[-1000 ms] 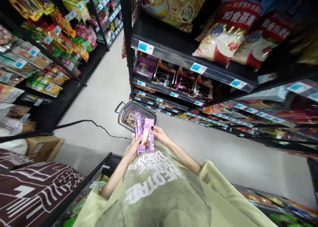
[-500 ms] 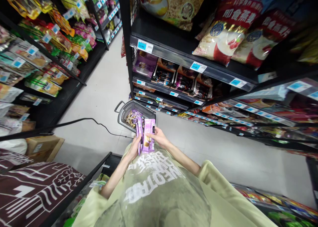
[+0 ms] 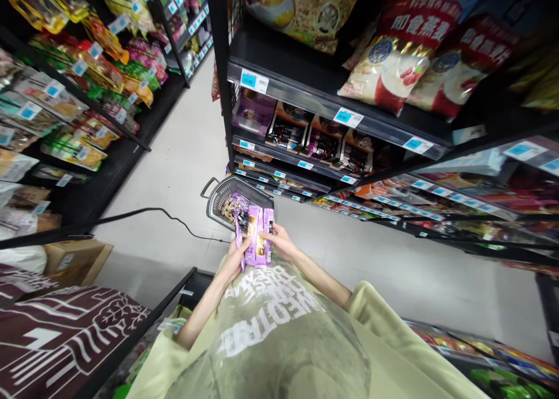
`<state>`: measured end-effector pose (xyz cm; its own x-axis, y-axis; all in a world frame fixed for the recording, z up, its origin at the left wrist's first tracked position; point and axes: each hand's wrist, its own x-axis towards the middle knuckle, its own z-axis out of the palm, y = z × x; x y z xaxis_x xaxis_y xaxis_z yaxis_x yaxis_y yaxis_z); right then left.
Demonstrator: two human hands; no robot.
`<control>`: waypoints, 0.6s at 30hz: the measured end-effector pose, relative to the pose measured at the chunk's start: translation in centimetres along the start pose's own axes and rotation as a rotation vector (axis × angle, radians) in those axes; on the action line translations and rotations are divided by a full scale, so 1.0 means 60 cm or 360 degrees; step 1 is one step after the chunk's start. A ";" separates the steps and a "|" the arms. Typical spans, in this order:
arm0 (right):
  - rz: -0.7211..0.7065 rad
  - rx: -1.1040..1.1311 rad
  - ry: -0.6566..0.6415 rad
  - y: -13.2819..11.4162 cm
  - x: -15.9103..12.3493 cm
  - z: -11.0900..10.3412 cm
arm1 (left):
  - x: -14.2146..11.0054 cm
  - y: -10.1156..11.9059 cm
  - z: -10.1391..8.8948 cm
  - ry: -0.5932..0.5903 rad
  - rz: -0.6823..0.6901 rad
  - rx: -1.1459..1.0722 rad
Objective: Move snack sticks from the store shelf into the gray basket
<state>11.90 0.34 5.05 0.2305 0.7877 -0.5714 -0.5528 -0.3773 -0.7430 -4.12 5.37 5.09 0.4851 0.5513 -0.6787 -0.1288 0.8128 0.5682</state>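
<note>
Several long purple sachets (image 3: 254, 227) are held upright side by side in front of my chest. My left hand (image 3: 236, 254) grips the left ones, its thumb lying across their front. On the other side my right hand (image 3: 282, 241) is closed on the right-hand sachets, thumb on the printed face. Just beyond them a dark perforated shopping basket (image 3: 215, 209) stands on the floor. More purple, black and tan sachets (image 3: 236, 203) lie in it, partly covered by the ones I hold.
A black shelf unit (image 3: 305, 78) rises ahead, with oat bags (image 3: 393, 55) on top and open boxes of sachets (image 3: 321, 144) lower down. Left stands a rack of snack bags (image 3: 87, 131). A black cord (image 3: 144, 210) crosses towards me; a cardboard box (image 3: 70, 256) sits at lower left.
The sachets in my left hand have moved against those in my right; one purple sachet now lies flat beside the others, its front showing. My arms and the basket stay in place.
</note>
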 end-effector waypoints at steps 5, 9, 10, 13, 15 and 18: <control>-0.0014 -0.0025 -0.0010 0.001 0.003 0.007 | -0.003 -0.004 0.002 -0.0066 0.0047 0.0109; -0.0111 -0.0091 0.0011 0.008 0.010 0.023 | 0.000 -0.004 -0.002 -0.0070 0.0153 0.0419; -0.0114 -0.0067 0.0009 0.009 0.012 0.028 | 0.003 -0.002 -0.002 -0.0040 0.0218 0.0500; -0.0059 0.0092 0.0009 0.006 0.019 0.043 | 0.015 0.003 -0.004 -0.0005 0.0378 0.0637; -0.0019 0.0190 0.0021 -0.002 0.023 0.049 | 0.025 0.005 -0.006 -0.0007 0.0431 0.0687; 0.0003 0.0236 -0.0011 -0.012 0.030 0.053 | 0.040 0.003 -0.009 0.0032 0.0493 0.0904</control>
<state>10.18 3.59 5.70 0.2239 0.7906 -0.5700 -0.6654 -0.3033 -0.6821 -3.42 6.94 3.28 0.4818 0.7523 -0.4494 0.2200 0.3925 0.8930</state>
